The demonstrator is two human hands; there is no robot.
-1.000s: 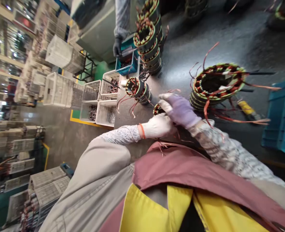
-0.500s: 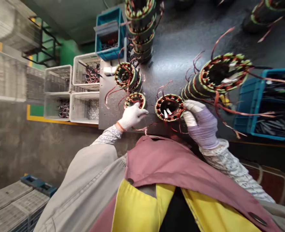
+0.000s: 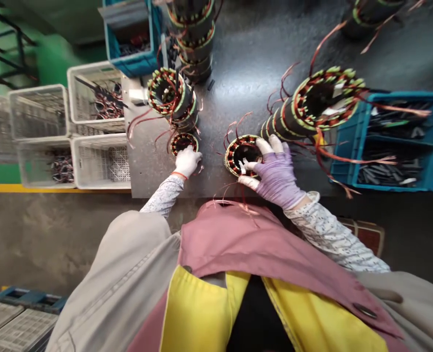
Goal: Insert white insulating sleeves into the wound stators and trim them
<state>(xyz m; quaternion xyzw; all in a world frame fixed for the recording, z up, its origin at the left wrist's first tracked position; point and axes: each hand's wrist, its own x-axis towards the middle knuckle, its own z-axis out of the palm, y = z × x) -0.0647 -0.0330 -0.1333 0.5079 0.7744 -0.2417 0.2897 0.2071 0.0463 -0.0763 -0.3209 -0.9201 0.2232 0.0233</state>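
a short wound stator ring [image 3: 242, 155] is held by the right hand [image 3: 277, 171], which is gloved in purple with white fingertips. the grip is wide: the fingers are spread over the far rim and the thumb is set across the near side, with the bore left open between them. the ring is seated on a dark workbench [image 3: 238, 83], and thin red lead wires are seen rising from it.

a second wound stator ring [image 3: 183, 144] is covered at its near edge by the left hand [image 3: 187, 161], in a white knit glove with an orange wrist band. the fingers are held close together on it; whether it is gripped or only pressed cannot be told. a taller stator stack [image 3: 170, 95] is placed just beyond this ring, and a column of stators [image 3: 192, 34] is seen farther along the bench.

a long stator [image 3: 311, 105] stands just beyond the right hand, next to a blue compartment crate [image 3: 385, 142] filled with dark parts. white plastic crates [image 3: 95, 93] holding wire bundles are lined up off the bench edge, beside a blue bin [image 3: 130, 34]
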